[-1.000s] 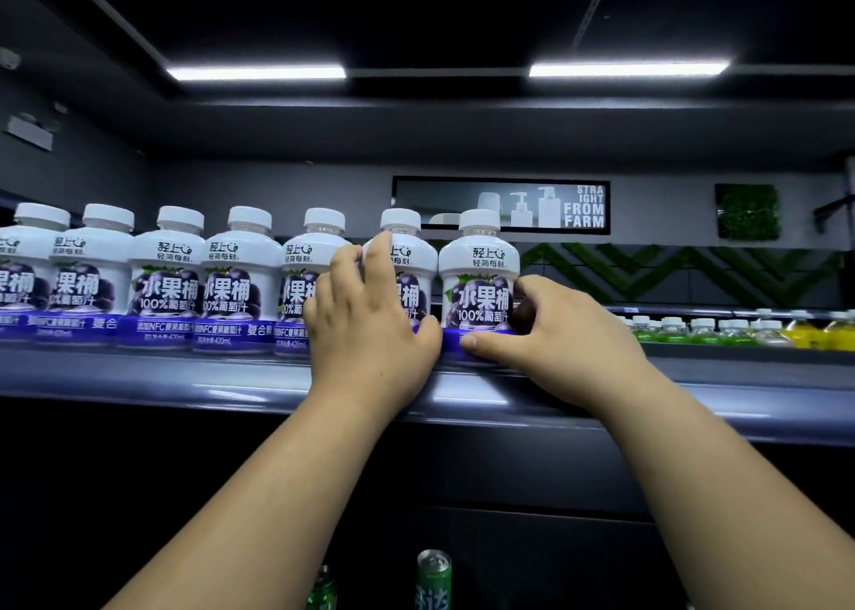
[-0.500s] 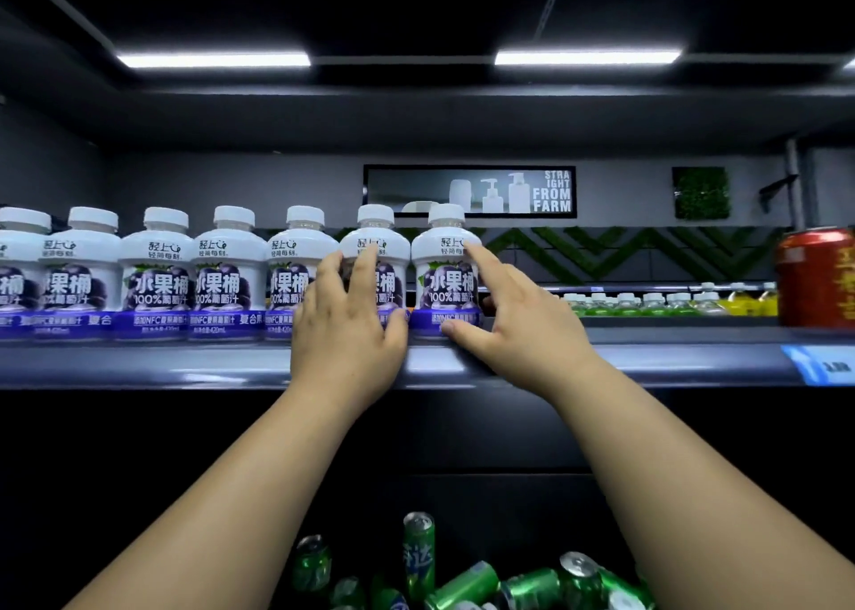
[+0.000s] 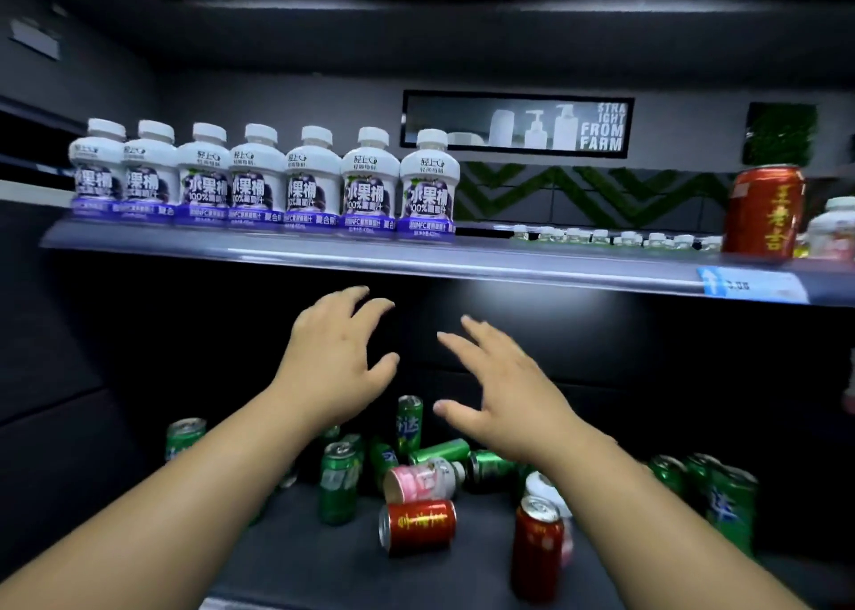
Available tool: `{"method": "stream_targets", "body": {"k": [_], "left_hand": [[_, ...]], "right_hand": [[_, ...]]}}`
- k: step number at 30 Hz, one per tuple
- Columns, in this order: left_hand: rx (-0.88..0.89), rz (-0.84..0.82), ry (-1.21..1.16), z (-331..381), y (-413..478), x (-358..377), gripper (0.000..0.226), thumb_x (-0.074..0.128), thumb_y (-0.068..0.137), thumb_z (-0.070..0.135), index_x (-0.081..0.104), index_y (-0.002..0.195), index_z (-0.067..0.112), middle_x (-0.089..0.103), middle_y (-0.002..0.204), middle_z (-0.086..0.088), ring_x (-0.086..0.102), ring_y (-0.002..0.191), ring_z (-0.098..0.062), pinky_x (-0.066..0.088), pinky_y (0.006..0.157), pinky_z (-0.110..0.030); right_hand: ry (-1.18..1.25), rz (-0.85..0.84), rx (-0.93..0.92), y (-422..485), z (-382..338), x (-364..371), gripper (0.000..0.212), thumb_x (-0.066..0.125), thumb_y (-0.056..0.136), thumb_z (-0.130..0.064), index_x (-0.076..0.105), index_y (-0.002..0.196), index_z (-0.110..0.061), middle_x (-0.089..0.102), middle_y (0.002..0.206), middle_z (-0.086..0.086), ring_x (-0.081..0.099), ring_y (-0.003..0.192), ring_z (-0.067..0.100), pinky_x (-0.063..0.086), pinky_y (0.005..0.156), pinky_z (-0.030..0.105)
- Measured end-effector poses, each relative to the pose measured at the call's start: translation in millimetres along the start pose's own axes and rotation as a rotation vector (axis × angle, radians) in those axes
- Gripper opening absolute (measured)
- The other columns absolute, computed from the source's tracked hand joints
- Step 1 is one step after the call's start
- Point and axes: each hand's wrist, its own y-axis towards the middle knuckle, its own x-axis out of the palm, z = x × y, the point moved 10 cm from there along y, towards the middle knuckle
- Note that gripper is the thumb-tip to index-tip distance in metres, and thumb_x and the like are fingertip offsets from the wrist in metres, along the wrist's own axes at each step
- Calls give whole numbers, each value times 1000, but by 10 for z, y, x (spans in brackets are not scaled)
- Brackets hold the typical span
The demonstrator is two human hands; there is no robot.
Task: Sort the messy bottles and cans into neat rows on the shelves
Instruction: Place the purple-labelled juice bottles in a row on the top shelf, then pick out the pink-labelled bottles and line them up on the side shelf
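**A:** What lies nearest the person?

**B:** The lower shelf [image 3: 324, 558], which is a jumble. A fallen red can [image 3: 416, 526] lies on its side, and an upright red can [image 3: 539, 549] stands just to its right. A pink bottle [image 3: 423, 477] lies behind them, with green cans [image 3: 337, 484] around, some standing and some toppled.

**A:** And the hands?

**B:** Both hover above that heap, apart from each other and touching nothing. The left hand [image 3: 333, 364] has its fingers spread and slightly bent. The right hand [image 3: 504, 406] is spread wide, palm down. Neither holds anything.

**A:** Farther back?

**B:** On the upper shelf [image 3: 416, 262] seven white bottles [image 3: 259, 184] stand in a tidy row, labels forward (that part looks done). A lone red can [image 3: 763, 211] stands well to their right.

**A:** So which step is it?

**B:** Likely the lower heap. The next move probably calls for choosing one kind, gripping a fallen can round its body, setting it upright and lining it up with its like.
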Motion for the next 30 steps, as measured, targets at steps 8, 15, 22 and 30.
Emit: {"method": "stream_targets", "body": {"k": [8, 15, 22, 30], "left_hand": [[-48, -284, -83, 472, -909, 545, 58, 60, 88, 46, 42, 141, 30, 48, 139, 7, 54, 122, -18, 48, 93, -34], [-120, -395, -152, 739, -1523, 869, 55, 62, 85, 43, 45, 136, 32, 52, 131, 7, 55, 117, -20, 48, 92, -36], [-82, -455, -207, 1076, -1649, 1251, 52, 61, 86, 45, 46, 135, 35, 53, 133, 7, 57, 114, -20, 49, 86, -34], [-53, -488, -237, 1023, -1388, 1705, 52, 62, 84, 45, 48, 133, 34, 52, 136, 9, 56, 119, -20, 50, 91, -37]], "right_hand": [[115, -181, 81, -816, 319, 340, 72, 64, 85, -54, 38, 149, -35, 44, 152, -12, 43, 138, 12, 41, 109, 35], [170, -252, 169, -1467, 596, 553, 67, 67, 86, -51, 43, 146, -34, 47, 149, -8, 45, 136, 16, 40, 111, 36], [290, -259, 408, -2001, 1337, 634, 70, 73, 82, -49, 47, 144, -32, 50, 147, -5, 50, 131, 15, 43, 108, 35], [323, -273, 518, -1833, 1755, 884, 72, 72, 73, -53, 51, 139, -33, 56, 133, -11, 55, 122, 11, 46, 103, 34]]}}
